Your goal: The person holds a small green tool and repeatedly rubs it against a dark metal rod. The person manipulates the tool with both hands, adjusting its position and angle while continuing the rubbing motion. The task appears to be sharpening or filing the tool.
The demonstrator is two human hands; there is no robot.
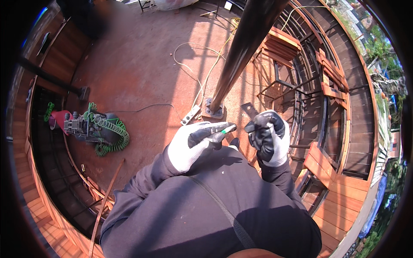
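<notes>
My left hand [189, 145], in a white glove with dark-coated fingers, is closed in front of my chest. Its thumb and forefinger pinch a small thing with a green part [223, 131], mostly covered by the fingers, so its kind is unclear. Just to the right, my right hand [270, 138] wears a matching glove, its fingers curled shut. From the top of that fist juts a dark flat metal plate [248, 109] with a hole in it. The two hands are close together but apart.
A black post [241, 56] rises from the floor ahead, beside a power strip [190, 115] and yellow cord. At left stands an air compressor [81, 124] with a green coiled hose [116, 131]. Stacked wooden boards [279, 46] and curved metal bench framing [297, 88] lie at right.
</notes>
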